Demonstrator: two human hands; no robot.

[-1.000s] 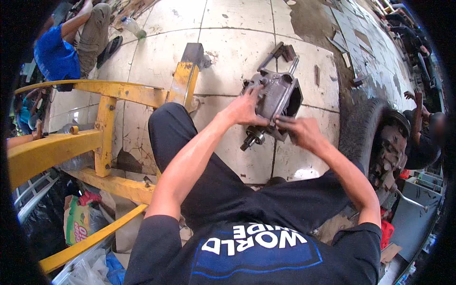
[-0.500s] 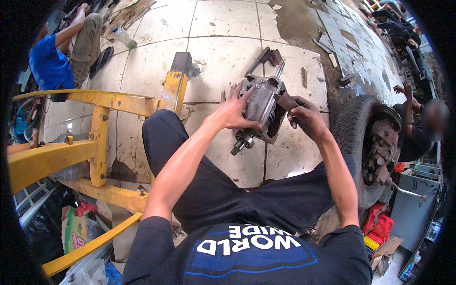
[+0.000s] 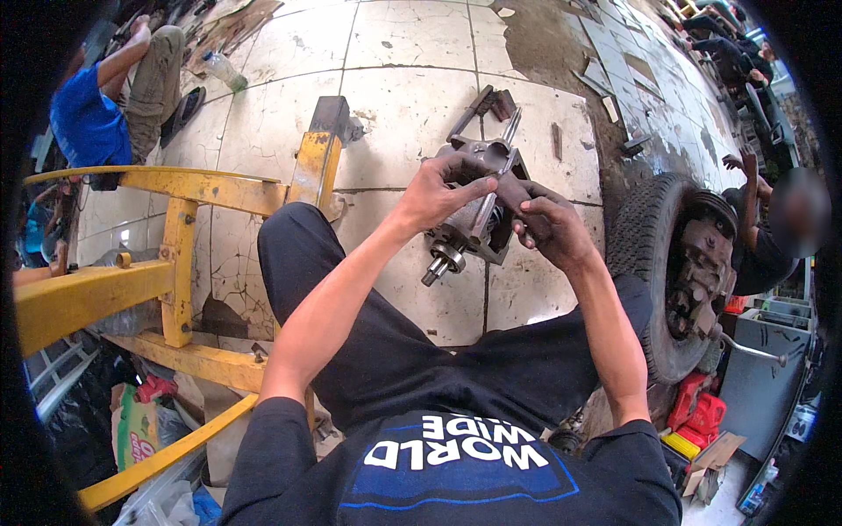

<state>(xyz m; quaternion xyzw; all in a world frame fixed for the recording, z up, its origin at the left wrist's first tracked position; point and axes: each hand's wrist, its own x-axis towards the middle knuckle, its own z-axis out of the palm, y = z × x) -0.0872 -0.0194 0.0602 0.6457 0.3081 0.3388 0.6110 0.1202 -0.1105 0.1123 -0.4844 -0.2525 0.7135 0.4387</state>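
Note:
A dark metal gearbox housing (image 3: pixel 478 230) lies on the tiles between my knees. Its shaft end with a shiny bearing (image 3: pixel 445 259) points toward me, and a slim rod sticks out at the far end. Over the housing, my right hand (image 3: pixel 554 226) grips a flat, dark brown piece (image 3: pixel 510 189), perhaps folded sandpaper; its exact kind is unclear. My left hand (image 3: pixel 445 193) is closed, thumb and fingers pinching at the left end of that piece. Both hands are smudged dark. Just beyond the housing rests a dark angled metal part (image 3: pixel 474 114).
A yellow steel frame (image 3: pixel 180 272) stands at my left. To the right is a tire (image 3: pixel 653 263) with a rusty hub. People sit at far left, one in a blue shirt (image 3: pixel 88 118), and at right. A plastic bottle (image 3: pixel 225 70) and red jerrycan (image 3: pixel 702 414) lie farther off.
My left hand has lifted off the housing, where it lay spread, and moved right to pinch the brown piece. My right hand has shifted slightly, still holding it.

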